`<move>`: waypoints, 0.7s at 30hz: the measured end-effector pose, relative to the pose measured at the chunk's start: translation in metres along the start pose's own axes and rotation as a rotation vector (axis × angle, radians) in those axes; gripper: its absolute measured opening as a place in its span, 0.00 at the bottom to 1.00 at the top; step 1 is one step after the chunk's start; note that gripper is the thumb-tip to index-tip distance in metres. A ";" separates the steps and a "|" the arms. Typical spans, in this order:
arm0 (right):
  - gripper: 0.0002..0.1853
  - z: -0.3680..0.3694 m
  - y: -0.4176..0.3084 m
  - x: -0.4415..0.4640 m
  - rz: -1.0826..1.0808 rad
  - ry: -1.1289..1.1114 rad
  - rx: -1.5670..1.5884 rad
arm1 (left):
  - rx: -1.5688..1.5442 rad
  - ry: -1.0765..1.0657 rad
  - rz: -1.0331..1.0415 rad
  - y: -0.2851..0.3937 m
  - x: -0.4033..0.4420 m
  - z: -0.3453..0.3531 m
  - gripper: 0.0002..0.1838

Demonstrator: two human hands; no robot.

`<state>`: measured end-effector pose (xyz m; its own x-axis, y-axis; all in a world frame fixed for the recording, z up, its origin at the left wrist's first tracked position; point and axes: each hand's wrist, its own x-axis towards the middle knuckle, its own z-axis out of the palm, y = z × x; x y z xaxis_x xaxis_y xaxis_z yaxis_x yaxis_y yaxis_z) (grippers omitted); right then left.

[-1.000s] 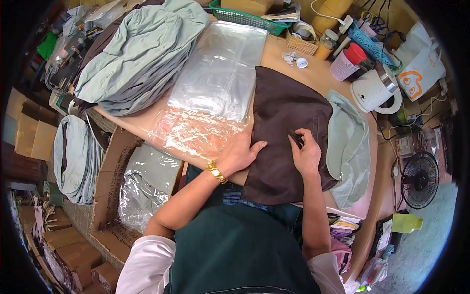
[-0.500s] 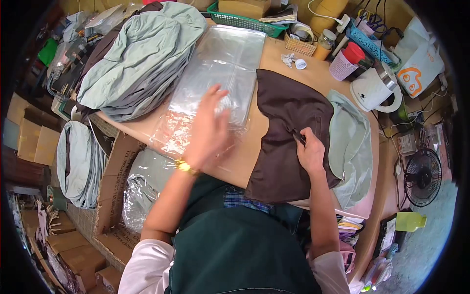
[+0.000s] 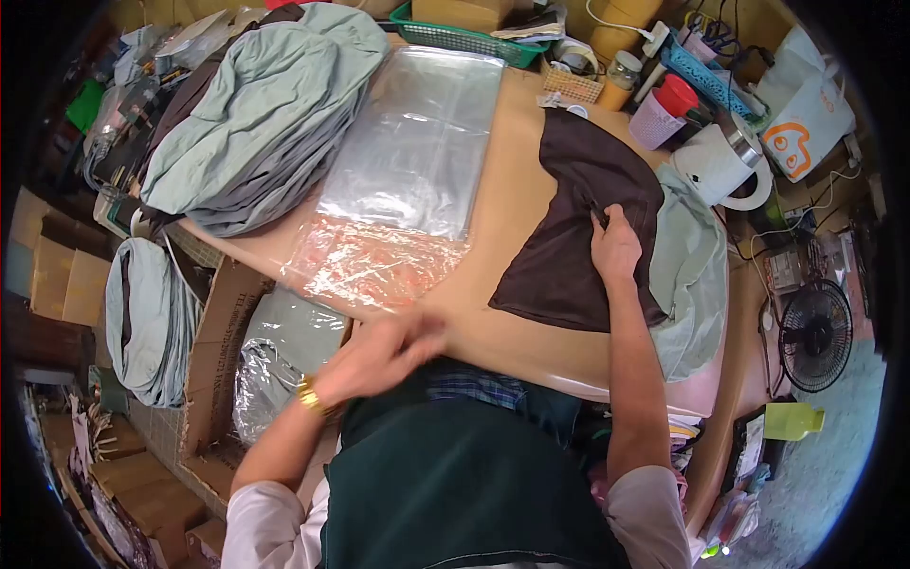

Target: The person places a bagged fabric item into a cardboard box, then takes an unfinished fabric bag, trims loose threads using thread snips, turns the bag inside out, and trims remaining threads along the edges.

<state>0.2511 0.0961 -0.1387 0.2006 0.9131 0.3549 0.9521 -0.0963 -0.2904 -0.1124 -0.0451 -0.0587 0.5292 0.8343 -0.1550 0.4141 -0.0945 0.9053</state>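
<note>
My right hand [image 3: 616,248] is closed around a small black tool [image 3: 599,216], mostly hidden by the fingers. It presses on a dark brown piece of fabric [image 3: 578,270], whose folds gather around the fingertips. Beneath the brown fabric's right side lies a pale green fabric piece [image 3: 700,313]. My left hand [image 3: 374,356], with a gold band at the wrist, hovers by the table's front edge. Its fingertips are blurred, but thumb and fingers look apart with nothing between them. Beyond it lies a stack of clear plastic bags [image 3: 408,161], with orange print at the near end.
A large heap of pale green fabric [image 3: 275,104] covers the table's left side. Below stands an open cardboard box [image 3: 213,370] holding plastic-wrapped fabric. A white kettle [image 3: 711,163], pink cup [image 3: 656,121] and green basket [image 3: 464,40] line the back. A black fan [image 3: 815,334] stands right.
My left hand has come down from above the plastic bags to the table's front edge. My right hand has shifted slightly right and away from me, dragging the brown fabric along.
</note>
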 end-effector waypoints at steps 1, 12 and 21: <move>0.11 0.006 0.002 0.005 -0.035 0.001 0.040 | -0.150 0.245 -0.059 -0.014 0.014 0.016 0.22; 0.06 -0.034 -0.104 -0.069 -0.408 -0.720 0.725 | 0.187 0.249 0.031 -0.018 0.071 0.032 0.10; 0.12 -0.013 -0.090 -0.076 -0.075 -0.338 1.052 | -0.359 -0.117 -0.116 -0.019 0.013 0.012 0.22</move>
<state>0.1535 0.0299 -0.1282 -0.0757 0.9791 0.1887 0.2561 0.2020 -0.9453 -0.1045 -0.0388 -0.0821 0.5839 0.7585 -0.2895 0.2015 0.2101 0.9567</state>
